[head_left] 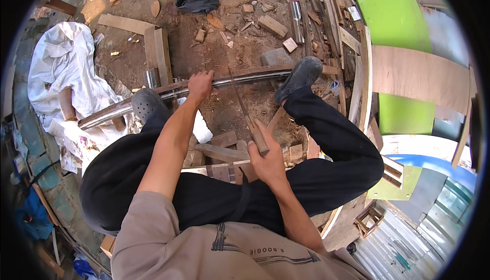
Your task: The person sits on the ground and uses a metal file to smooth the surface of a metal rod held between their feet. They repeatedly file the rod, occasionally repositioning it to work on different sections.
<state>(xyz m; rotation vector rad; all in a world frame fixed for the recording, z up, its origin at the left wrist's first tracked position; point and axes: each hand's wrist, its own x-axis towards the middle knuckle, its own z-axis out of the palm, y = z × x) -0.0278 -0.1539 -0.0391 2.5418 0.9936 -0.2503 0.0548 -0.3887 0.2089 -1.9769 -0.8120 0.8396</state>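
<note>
1 wooden-handled saw (260,139), 1 long timber strip (255,75), 2 grey clogs (305,75) | left hand (201,85) farther out, fingers curled over strip | right hand (269,161) nearer, fist round saw handle, basically

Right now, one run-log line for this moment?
left hand: gripping long wooden strip | right hand: holding handsaw | saw blade: across strip | grey clogs: both over strip

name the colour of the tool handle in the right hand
The tool handle is brown, seen best in the head view.
</note>
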